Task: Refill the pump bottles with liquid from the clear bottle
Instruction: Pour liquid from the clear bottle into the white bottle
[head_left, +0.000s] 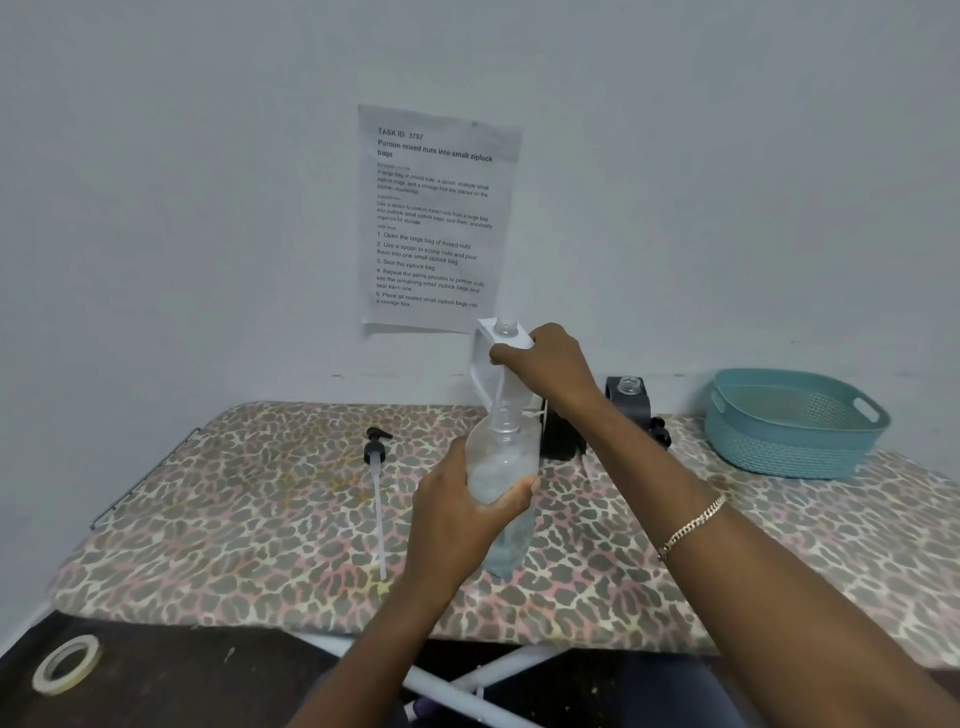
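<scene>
Clear plastic in the left hand (470, 512): fingers wrapped round the clear bottle (501, 467), tilted, base low over the leopard-print board (234, 519), neck up toward the white pump bottle (500, 364). Right hand (550, 364) closed on that white bottle's shoulder, open mouth up. Best to steady white, raise clear mouth above it, pour slow. Black pump bottle (629, 397) open behind; loose pump head (375, 452) left, teal basket (795, 423) right.
</scene>
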